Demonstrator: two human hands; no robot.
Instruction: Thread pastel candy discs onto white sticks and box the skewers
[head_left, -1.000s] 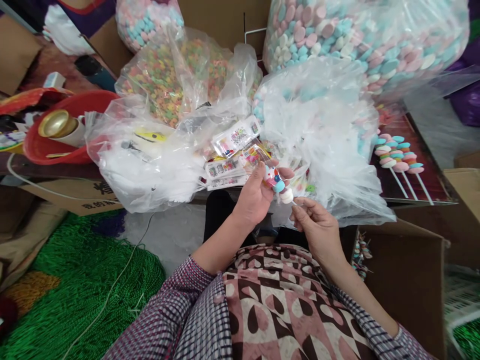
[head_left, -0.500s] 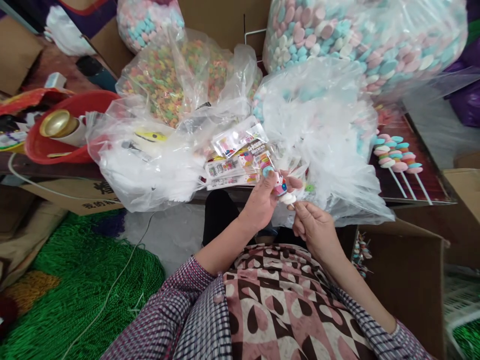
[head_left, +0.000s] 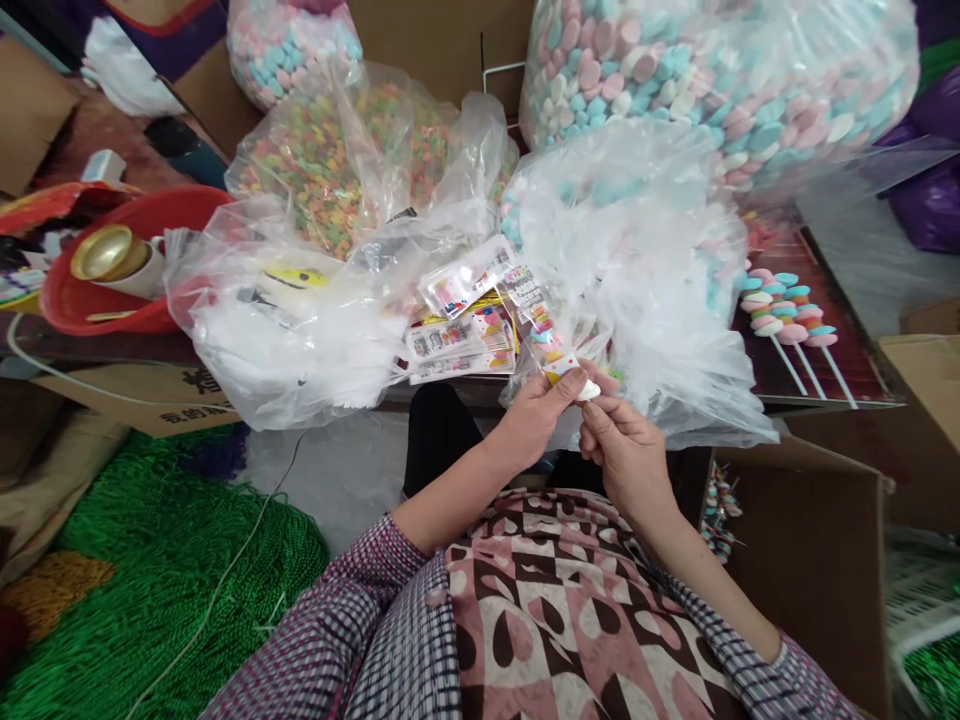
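A marshmallow skewer in a clear printed wrapper (head_left: 541, 325) slants up and away from my hands over the table edge. My left hand (head_left: 534, 418) is closed around its lower part, thumb on top, near a white marshmallow (head_left: 587, 391). Just below that marshmallow, the fingers of my right hand (head_left: 628, 440) pinch the skewer's lower end; the stick itself is hidden by them. Beyond my left hand lies a pile of flat printed wrappers (head_left: 461, 350). On the table's right end rest three unwrapped marshmallow skewers (head_left: 789, 310) with white sticks.
Clear bags of marshmallows (head_left: 720, 90) and gummy candies (head_left: 322, 170) crowd the back. A plastic bag of white material (head_left: 315, 340) lies left, beside a red basin (head_left: 64, 290). Below right stands an open cardboard box (head_left: 810, 570); green cord (head_left: 187, 560) heaps on the floor.
My left hand has slid down the wrapped skewer towards my right hand, uncovering its upper part. The wrapper now reaches lower over the marshmallows. My right hand keeps its pinch at the lower end.
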